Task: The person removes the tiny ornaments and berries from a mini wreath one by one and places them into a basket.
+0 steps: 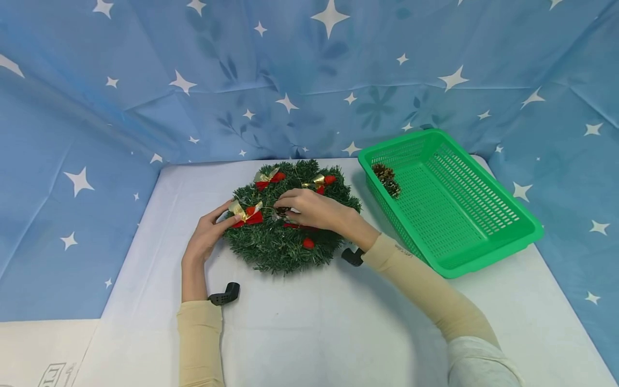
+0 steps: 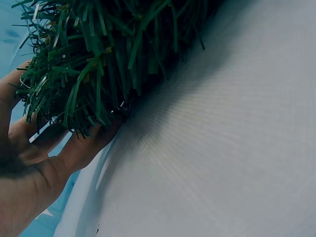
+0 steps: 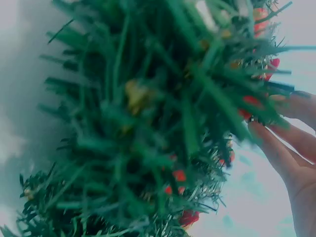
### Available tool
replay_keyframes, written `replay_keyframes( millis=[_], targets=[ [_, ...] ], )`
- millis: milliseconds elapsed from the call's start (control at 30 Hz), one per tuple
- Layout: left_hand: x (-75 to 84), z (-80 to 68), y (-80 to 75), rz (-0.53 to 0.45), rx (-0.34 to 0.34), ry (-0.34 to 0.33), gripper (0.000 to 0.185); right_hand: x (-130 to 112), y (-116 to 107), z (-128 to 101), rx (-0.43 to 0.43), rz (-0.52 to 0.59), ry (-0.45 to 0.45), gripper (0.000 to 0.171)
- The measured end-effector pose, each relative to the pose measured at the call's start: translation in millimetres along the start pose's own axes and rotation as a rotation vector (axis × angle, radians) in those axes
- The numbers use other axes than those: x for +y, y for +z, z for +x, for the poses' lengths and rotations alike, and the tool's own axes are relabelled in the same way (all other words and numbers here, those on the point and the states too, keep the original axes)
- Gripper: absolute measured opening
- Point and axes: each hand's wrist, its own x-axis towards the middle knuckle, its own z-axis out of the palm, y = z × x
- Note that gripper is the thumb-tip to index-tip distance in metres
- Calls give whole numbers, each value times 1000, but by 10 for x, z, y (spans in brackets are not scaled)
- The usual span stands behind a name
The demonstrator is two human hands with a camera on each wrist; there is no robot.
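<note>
A green tinsel wreath (image 1: 278,252) with red bows, gold ribbon and red berries lies on the white table. My left hand (image 1: 205,236) grips its left edge, the thumb over a red and gold bow (image 1: 249,215). In the left wrist view, fingers (image 2: 81,148) curl round the green tinsel (image 2: 94,64). Over the wreath's middle, my right hand (image 1: 314,208) pinches a small brown pine cone (image 1: 282,212), mostly hidden by the fingers. The right wrist view shows blurred tinsel (image 3: 148,108) close up, with the right hand (image 3: 294,143) at its right side.
A green plastic basket (image 1: 435,263) stands at the right of the table, two pine cones (image 1: 387,180) in its left corner. Blue star-printed cloth (image 1: 285,70) hangs behind and at both sides. Black wrist-worn devices (image 1: 226,294) sit at both wrists.
</note>
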Motion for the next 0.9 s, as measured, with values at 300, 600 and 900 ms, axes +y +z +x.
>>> replay_keyframes(
  millis=[300,600,900],
  targets=[
    [4,4,9,-1,-2,4,78,51,-17,-85,-4,-4,27,34],
    [-10,-1,-1,6,1,-6,80,102,-100,-173,8,-6,42,32],
    [8,4,3,3,1,-5,80,154,-183,-250,19,-23,55,32]
  ],
)
